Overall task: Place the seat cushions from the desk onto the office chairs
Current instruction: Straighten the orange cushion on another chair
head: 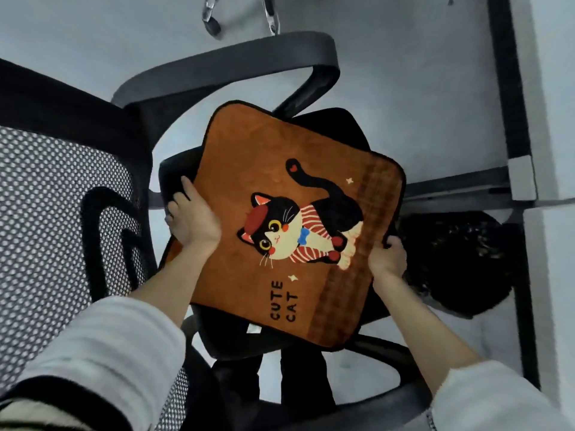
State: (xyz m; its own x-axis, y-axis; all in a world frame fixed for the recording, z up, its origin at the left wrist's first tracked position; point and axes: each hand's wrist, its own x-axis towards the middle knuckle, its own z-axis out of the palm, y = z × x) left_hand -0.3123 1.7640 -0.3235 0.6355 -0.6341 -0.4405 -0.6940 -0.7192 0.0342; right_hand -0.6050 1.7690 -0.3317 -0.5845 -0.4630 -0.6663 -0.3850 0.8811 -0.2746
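An orange square seat cushion [249, 169] with a cartoon cat and the words CUTE CAT lies over the black seat [345, 122] of an office chair, covering most of it. My left hand [194, 217] grips the cushion's left edge, fingers curled under it. My right hand [387, 256] grips the right edge near the brown striped band. The chair's mesh backrest [53, 197] stands at the left. Its grey armrests [236, 57] curve above and below the seat.
A dark desk frame with a vertical leg [510, 88] stands at the right, and a white desk panel [553, 88] lies beside it. A black bag-like object [460, 259] sits on the floor under the desk. Another chair's chrome base [211, 17] shows at the top.
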